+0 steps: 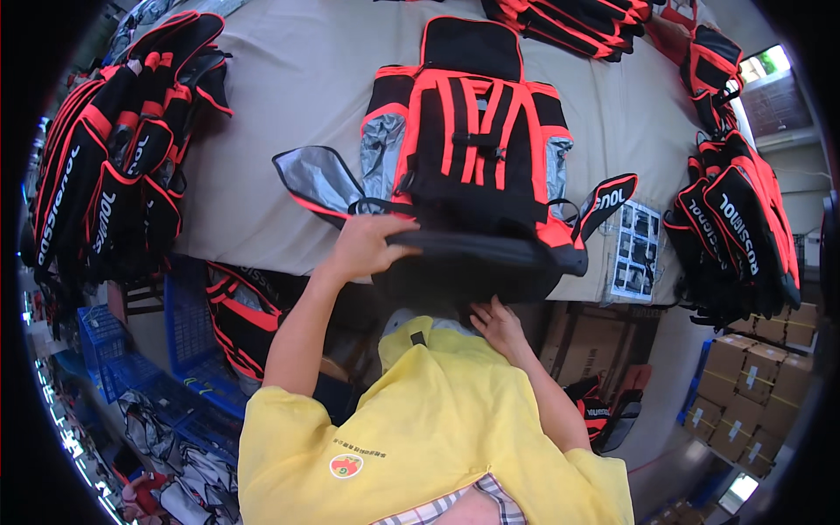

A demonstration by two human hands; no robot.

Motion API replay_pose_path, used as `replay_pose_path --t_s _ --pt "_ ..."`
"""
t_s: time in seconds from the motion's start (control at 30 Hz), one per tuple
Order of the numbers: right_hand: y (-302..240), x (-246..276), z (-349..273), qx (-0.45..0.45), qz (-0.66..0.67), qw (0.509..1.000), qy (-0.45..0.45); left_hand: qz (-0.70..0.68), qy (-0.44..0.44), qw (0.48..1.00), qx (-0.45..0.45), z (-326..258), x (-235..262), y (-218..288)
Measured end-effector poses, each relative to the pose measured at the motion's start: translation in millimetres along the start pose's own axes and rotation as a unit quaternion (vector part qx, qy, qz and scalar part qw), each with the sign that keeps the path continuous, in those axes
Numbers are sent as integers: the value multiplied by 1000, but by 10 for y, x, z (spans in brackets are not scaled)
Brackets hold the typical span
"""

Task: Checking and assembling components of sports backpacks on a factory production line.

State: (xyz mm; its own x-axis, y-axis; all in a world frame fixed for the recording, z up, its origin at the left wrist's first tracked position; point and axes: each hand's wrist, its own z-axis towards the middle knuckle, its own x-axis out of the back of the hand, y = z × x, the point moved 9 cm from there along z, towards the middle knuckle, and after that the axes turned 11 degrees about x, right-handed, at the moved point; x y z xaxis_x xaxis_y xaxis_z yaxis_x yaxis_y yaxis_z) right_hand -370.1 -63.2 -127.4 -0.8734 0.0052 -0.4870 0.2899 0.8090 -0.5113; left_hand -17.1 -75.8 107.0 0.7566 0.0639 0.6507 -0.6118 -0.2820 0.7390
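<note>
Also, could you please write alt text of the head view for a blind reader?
A yellow-shirted person's left hand grips the base of a black-and-red backpack lying on a beige table, while the right hand is beside the backpack's near end. Similar bags are piled at the table's left, right and far edges.

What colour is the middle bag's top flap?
The top flap is black, edged bright orange-red: head view.

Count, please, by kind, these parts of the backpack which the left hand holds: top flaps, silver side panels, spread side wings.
Top flap: 1
Silver side panels: 2
Spread side wings: 2
Total on the backpack: 5
</note>
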Motion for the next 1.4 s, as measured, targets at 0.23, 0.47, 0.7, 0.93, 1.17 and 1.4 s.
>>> replay_pose_path --t_s 0.23,0.47,0.7,0.93,1.17,1.4 --pt "-875 -617 -198 88 19 964 -252 -49 -8 998 50 1174 649 242" --pt "-2092 -1893 66 161 -87 983 -31 -45 -27 967 249 2252 315 -984" --pt "-1995 -1804 279 113 -185 976 -23 -240 -102 909 327 1990 -531 -1238" --pt "-2010 -1876 308 260 -224 938 39 -319 -76 885 331 1757 -260 -1356" --pt "-3209 -1761 -82 427 -260 850 167 -203 246 945 72 626 -89 458" --pt "-4073 -4003 -2304 614 -531 583 -24 -505 207 838 19 129 -581 998"
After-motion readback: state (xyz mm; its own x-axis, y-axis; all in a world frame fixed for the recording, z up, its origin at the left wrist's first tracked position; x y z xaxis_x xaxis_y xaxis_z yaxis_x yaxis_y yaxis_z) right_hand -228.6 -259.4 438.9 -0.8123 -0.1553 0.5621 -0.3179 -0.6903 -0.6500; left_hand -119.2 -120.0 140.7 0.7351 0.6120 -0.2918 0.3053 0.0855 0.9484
